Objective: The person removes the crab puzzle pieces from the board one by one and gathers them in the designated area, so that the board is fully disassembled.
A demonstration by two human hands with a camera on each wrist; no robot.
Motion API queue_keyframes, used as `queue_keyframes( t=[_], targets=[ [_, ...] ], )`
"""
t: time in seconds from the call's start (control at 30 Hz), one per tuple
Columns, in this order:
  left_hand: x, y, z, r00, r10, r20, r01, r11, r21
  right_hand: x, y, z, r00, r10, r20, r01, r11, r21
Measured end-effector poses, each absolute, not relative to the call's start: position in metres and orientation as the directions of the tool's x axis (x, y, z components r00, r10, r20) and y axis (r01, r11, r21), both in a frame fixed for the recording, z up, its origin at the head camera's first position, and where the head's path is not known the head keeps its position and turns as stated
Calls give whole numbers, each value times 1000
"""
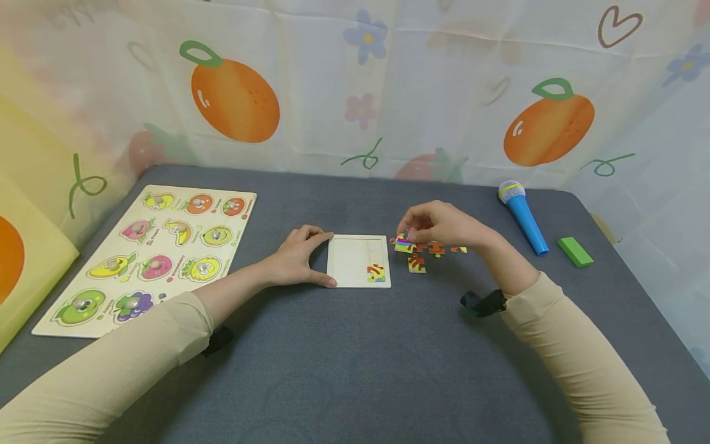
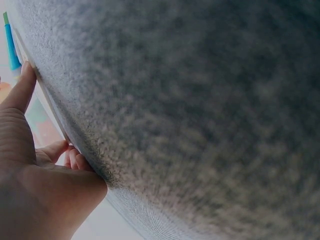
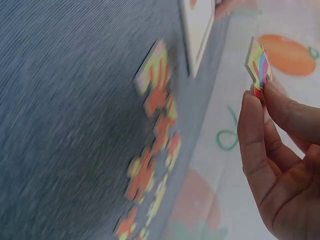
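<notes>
A small pale wooden puzzle tray (image 1: 355, 259) lies on the table, with one colourful jigsaw piece (image 1: 376, 273) in its lower right corner. My left hand (image 1: 295, 258) rests at the tray's left edge, thumb at the near corner and index finger at the far one. In the left wrist view, the thumb and fingertips touch the tray's rim. My right hand (image 1: 444, 223) pinches a yellow puzzle piece with a rainbow stripe (image 3: 259, 65) between thumb and fingers, raised above the table. Below it lie several loose orange-and-yellow puzzle pieces (image 1: 416, 264), partly hidden by the hand.
A large fruit peg board (image 1: 183, 253) lies at the left, partly under the left forearm. On the right are a blue toy microphone (image 1: 526, 219) and a green block (image 1: 575, 251). A fruit-printed cloth (image 1: 333, 92) hangs behind the grey table (image 1: 344, 370).
</notes>
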State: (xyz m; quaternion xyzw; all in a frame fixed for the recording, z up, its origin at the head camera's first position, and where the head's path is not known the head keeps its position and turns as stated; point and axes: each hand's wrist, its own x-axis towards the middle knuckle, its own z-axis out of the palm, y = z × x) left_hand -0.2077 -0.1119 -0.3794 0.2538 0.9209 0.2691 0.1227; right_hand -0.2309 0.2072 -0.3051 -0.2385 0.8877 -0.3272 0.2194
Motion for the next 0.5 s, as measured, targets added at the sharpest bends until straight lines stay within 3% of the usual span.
queue_keyframes(
  t=[0.5],
  targets=[
    [-208, -112, -380, -842, 532, -91, 401, 728, 556, -230, 257, -316, -788, -525, -322, -191, 706, -682]
  ],
)
